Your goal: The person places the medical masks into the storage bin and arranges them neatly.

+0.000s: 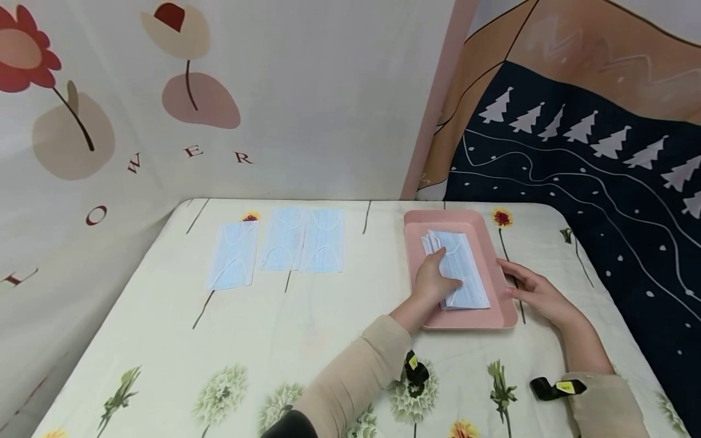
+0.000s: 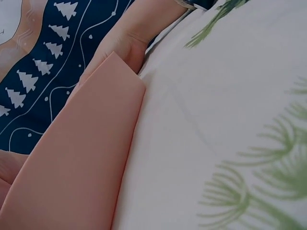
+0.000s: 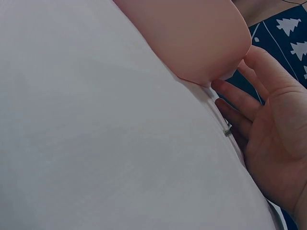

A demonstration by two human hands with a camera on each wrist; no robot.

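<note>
A stack of light blue face masks (image 1: 468, 274) lies in a pink tray (image 1: 501, 310) on the right of the table. My left hand (image 1: 432, 280) reaches in over the tray's left side and grips the left edge of the stack, thumb on top. Some of its fingers are hidden. Outside the tray's right wall, my right hand (image 1: 539, 295) touches the tray with relaxed fingers. In the right wrist view, the right hand's fingers (image 3: 240, 98) meet the tray's corner. The left wrist view shows mostly the tray's outer wall (image 2: 81, 143).
Three more masks lie apart on the left: one mask (image 1: 232, 255) alone, and a middle mask (image 1: 283, 240) beside another mask (image 1: 323, 240). A flowered cloth (image 1: 328, 340) covers the table. Printed curtains (image 1: 328, 109) hang behind and at the right.
</note>
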